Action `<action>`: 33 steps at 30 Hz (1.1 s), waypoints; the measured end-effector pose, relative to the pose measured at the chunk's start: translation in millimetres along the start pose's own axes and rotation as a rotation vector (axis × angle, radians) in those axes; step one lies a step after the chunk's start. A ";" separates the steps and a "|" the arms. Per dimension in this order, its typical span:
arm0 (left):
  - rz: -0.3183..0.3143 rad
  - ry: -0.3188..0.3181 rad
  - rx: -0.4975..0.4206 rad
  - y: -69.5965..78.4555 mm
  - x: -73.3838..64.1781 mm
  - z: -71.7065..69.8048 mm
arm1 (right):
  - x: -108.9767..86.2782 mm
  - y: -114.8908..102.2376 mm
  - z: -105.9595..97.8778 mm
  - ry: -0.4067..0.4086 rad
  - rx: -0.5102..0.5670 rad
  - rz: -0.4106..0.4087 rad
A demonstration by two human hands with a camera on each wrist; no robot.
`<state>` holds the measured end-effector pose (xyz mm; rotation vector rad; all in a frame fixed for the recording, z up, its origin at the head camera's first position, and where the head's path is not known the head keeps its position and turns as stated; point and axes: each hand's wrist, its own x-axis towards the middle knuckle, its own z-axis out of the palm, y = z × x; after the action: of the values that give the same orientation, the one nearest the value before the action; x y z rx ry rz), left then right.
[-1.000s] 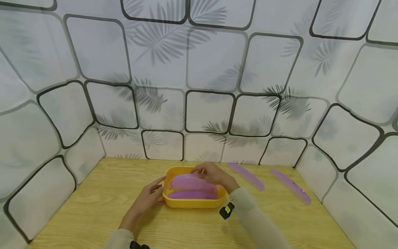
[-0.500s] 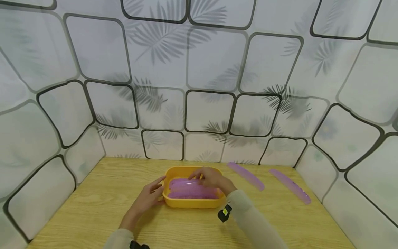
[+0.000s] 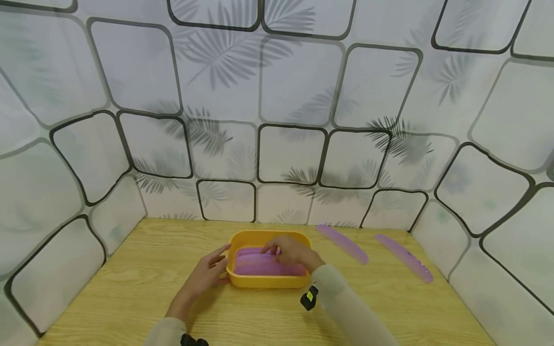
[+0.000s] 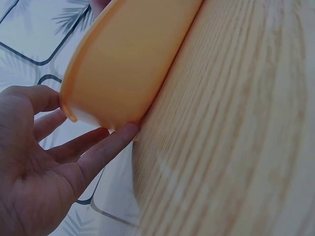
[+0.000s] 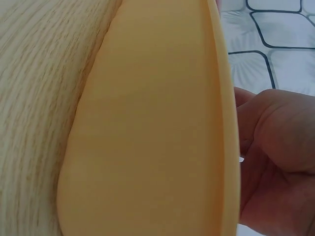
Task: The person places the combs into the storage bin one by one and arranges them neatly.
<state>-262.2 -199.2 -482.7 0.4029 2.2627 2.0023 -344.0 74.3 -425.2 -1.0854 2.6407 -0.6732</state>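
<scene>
Purple combs [image 3: 259,265] are contained in the yellow tray [image 3: 272,282], which is set on the worktop [image 3: 143,278]. The tray's left end is touched by the left grip [image 3: 207,270], fingers spread wide at rim and lower wall. The right grip [image 3: 291,250] is positioned over the combs, fingers bent; whether a comb is pinched cannot be told. To the tray's right, a far comb [image 3: 342,244] and a rightmost comb [image 3: 403,258] are laid apart, slanted.
</scene>
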 end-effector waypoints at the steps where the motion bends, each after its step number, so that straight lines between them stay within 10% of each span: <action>1: 0.000 -0.001 -0.004 0.0 0.1 -0.2 | 0.3 0.0 0.3 -0.002 -0.002 0.002; 33: 0.002 -0.018 -0.006 -1.7 0.6 -1.2 | -6.7 -0.1 5.4 -0.076 -0.026 -0.033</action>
<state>-263.3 -200.4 -484.2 0.4209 2.2459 1.9977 -337.4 77.1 -429.8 -1.1412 2.5794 -0.5933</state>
